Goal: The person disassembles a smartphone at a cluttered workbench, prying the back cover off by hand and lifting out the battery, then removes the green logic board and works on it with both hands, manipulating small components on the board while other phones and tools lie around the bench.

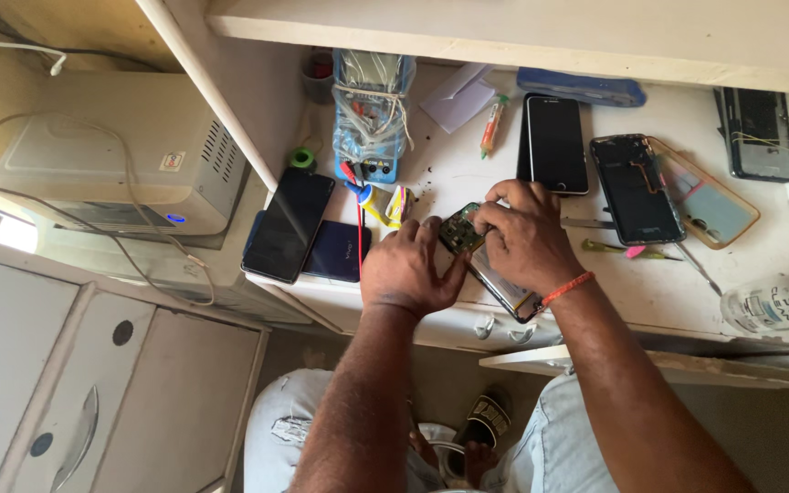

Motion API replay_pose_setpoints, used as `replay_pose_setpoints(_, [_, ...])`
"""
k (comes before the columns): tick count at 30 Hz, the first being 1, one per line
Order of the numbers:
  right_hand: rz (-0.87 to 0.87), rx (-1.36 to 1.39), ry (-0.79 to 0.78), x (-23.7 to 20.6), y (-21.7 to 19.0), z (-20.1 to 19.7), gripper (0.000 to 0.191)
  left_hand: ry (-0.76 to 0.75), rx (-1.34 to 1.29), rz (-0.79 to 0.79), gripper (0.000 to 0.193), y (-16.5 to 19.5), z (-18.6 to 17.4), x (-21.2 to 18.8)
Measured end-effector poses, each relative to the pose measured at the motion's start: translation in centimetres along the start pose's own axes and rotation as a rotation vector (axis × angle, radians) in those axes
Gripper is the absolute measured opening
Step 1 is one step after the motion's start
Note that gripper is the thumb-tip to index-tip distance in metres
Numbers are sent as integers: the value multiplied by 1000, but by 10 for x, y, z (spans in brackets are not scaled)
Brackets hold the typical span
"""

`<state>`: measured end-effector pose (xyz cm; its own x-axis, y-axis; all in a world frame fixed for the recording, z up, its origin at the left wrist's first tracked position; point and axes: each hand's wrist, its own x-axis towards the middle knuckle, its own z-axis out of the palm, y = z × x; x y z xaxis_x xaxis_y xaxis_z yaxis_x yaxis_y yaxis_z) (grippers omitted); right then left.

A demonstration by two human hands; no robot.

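An opened phone (468,245) with its circuit board showing lies near the front edge of the white worktable (650,292). My left hand (408,269) grips its left side, thumb and fingers against the board end. From the right, my right hand (524,236) curls over its upper part, fingertips pressed on the board near the top. An orange thread band is tied round my right wrist. Whether a small tool sits between the right fingers is hidden.
Several phones lie about: a black one (556,143) behind my hands, an opened one (634,187) to the right, two dark ones (289,224) at left. A blue multimeter (372,119), tweezers (700,269), a screwdriver (623,248), a plastic bottle (778,306) and a phone case (710,205) also stand here.
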<state>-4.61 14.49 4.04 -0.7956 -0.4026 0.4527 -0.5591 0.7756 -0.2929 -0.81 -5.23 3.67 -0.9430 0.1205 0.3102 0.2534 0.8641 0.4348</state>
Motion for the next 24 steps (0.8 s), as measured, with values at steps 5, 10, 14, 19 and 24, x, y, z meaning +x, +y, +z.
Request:
replay_pose_setpoints(5, [28, 37, -23, 6, 0, 4, 18, 6, -5, 11, 58, 1, -4, 1])
replay_pose_setpoints(10, [-19, 12, -16, 4, 1, 7, 19, -11, 0, -7, 56, 1, -4, 0])
replay_pose_setpoints(14, [-36, 3, -52, 5, 1, 8, 16, 30, -33, 8, 53, 0, -2, -2])
replay_pose_setpoints(19, [12, -33, -89, 15, 1, 8, 12, 91, -73, 39, 46, 0, -2, 3])
replay_pose_setpoints(24, [-28, -4, -51, 12, 0, 10, 10, 136, -97, 56, 46, 0, -3, -1])
